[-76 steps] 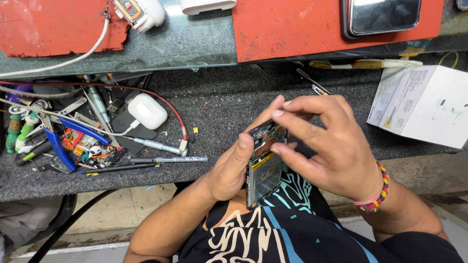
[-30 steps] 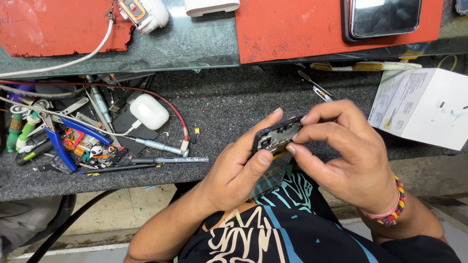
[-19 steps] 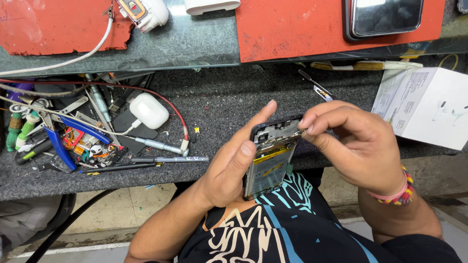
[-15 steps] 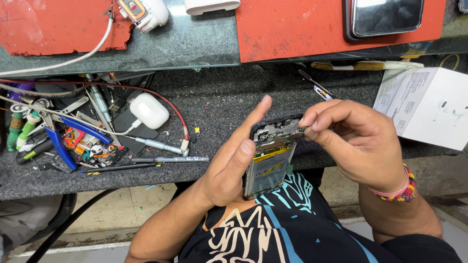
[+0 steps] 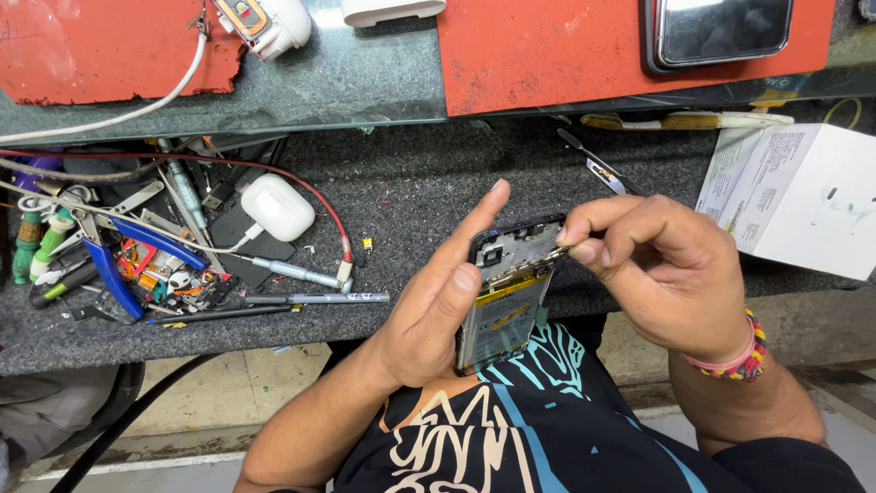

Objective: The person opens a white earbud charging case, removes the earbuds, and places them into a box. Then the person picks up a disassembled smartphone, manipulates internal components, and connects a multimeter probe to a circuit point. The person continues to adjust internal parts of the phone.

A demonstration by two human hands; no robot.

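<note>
My left hand [image 5: 429, 306] grips an opened phone [image 5: 506, 292] by its left edge, back cover off, with the yellow battery and the circuit board showing. The phone stands tilted over my lap, just in front of the bench edge. My right hand [image 5: 662, 269] pinches a thin metal tool [image 5: 550, 259] with thumb and forefinger. The tool's tip rests on the board near the top of the phone.
A dark grey workbench [image 5: 401, 192] lies ahead. At left sits a pile of tools: blue-handled pliers [image 5: 123, 260], screwdrivers [image 5: 315, 298], a red cable, a white earbud case [image 5: 277, 206]. A white box [image 5: 803, 196] is at right, tweezers [image 5: 602, 169] nearby, another phone [image 5: 721, 32] on a red mat.
The phone was turned from flat to upright in my left hand. My right hand moved from covering it to pinching the tool at its top edge.
</note>
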